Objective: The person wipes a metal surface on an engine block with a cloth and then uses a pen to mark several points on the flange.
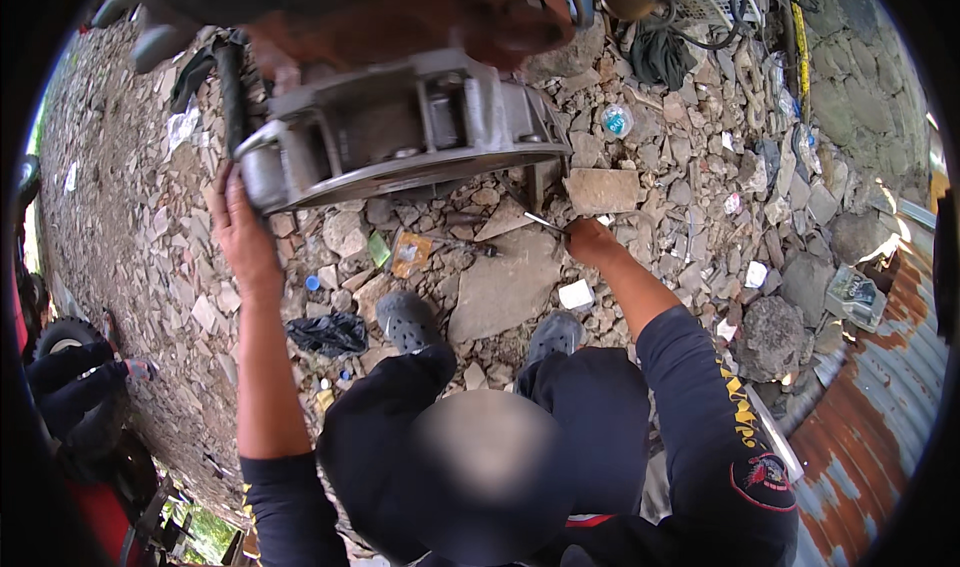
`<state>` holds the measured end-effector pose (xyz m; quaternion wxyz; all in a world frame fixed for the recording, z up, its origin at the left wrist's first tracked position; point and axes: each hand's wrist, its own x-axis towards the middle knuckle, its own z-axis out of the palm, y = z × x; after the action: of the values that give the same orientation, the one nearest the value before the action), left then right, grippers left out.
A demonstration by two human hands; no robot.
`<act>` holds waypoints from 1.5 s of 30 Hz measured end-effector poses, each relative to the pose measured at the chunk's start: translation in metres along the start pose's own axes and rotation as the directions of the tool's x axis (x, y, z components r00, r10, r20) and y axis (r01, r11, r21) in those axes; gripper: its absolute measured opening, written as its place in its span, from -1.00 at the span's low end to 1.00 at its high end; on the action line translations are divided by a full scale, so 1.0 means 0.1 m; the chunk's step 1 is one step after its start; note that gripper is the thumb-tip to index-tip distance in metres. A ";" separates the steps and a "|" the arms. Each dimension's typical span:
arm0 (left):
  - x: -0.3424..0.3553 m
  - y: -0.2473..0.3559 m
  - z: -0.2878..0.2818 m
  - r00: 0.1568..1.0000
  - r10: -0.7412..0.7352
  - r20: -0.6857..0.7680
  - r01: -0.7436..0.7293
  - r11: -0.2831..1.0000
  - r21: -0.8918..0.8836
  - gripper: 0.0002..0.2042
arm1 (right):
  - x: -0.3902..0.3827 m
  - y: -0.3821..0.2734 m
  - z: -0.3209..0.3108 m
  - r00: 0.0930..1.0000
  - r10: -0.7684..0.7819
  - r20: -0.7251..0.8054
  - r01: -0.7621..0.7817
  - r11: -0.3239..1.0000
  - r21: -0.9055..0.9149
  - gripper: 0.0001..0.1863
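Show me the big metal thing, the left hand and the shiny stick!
Big metal thing (pixel 375 122): head view, on its ribbed side.
Left hand (pixel 248 245): head view, back of the hand.
Shiny stick (pixel 545 223): head view, middle of its shaft.

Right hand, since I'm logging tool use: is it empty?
No, the right hand grips a slim silvery tool that sticks out toward the left.

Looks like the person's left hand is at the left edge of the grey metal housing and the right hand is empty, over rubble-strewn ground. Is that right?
Not quite: the right hand isn't empty. The head view shows it holding a slim silver tool. The left hand is indeed at the left edge of the grey metal housing, over rubble-strewn ground.
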<state>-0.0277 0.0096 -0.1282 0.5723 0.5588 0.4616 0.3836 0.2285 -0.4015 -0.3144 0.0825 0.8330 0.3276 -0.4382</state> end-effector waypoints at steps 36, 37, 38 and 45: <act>0.11 0.13 -0.29 0.966 0.258 0.016 -0.168 0.579 0.798 -0.45 | 1.83 2.33 -2.63 0.819 0.303 -0.487 0.573 -0.391 0.721 -0.58; 0.11 0.10 -0.27 0.966 0.257 -0.041 -0.128 0.606 0.785 -0.45 | 1.59 2.35 -2.78 0.804 0.305 -0.511 0.593 -0.479 0.647 -0.60; 0.06 0.11 -0.07 0.969 0.246 -0.014 -0.159 0.665 0.730 -0.48 | 1.28 2.35 -2.88 0.765 0.223 -0.604 0.612 -0.546 0.573 -0.58; -0.10 0.03 0.04 0.940 0.334 0.063 -0.295 0.712 0.637 -0.54 | -0.39 1.92 -3.42 0.432 -0.167 -0.886 0.591 -0.690 0.418 -0.66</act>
<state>-0.0266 -0.0006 -0.1240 0.2610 0.7785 0.4783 0.3115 0.5626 -0.4227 -0.1064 -0.8752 0.2618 0.2269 -0.3376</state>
